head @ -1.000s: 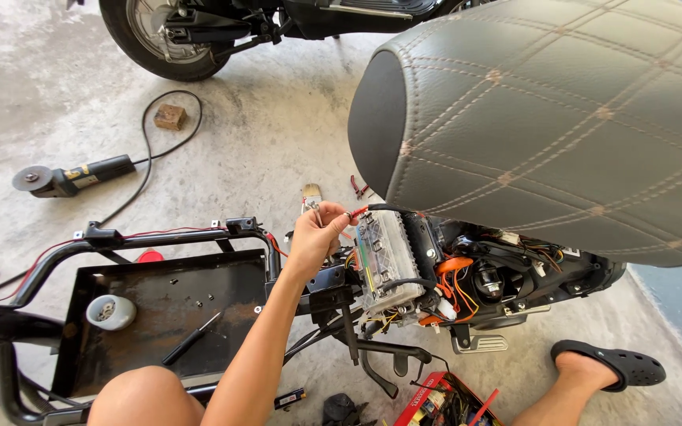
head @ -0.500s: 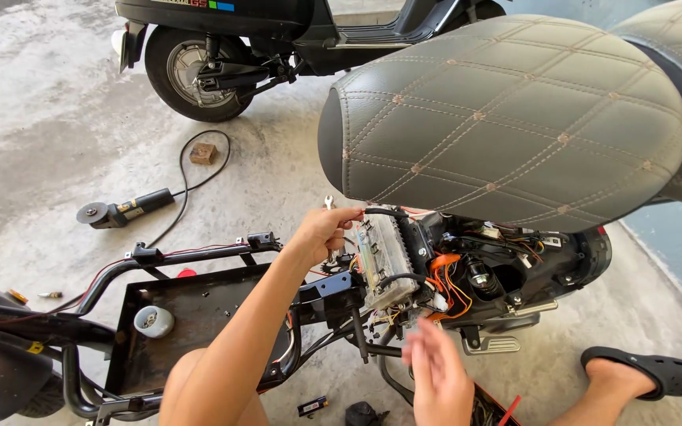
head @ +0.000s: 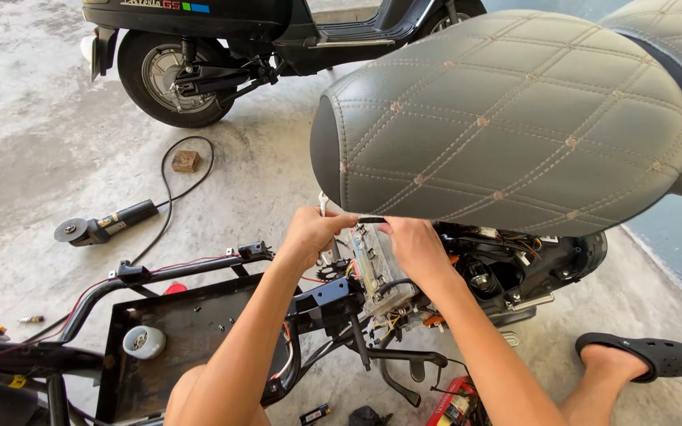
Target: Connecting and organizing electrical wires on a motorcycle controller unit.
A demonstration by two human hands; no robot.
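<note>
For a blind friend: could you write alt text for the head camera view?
Both hands, left hand and right hand, stretch a thin black strip above a stripped scooter's silver controller box, beneath a raised quilted grey seat.

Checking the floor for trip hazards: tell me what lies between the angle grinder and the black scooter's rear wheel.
In the head view, a small brown wooden block and a loop of black power cord lie on the bare concrete floor between the grey-black angle grinder and the rear wheel.

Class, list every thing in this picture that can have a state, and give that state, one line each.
Left hand: pinching one end of a small black strip.
Right hand: pinching the other end.
Scooter seat: raised.
Angle grinder: lying on the floor, cord attached.
Tape roll: lying flat on the black tray.
Sandal: on a foot.
</note>
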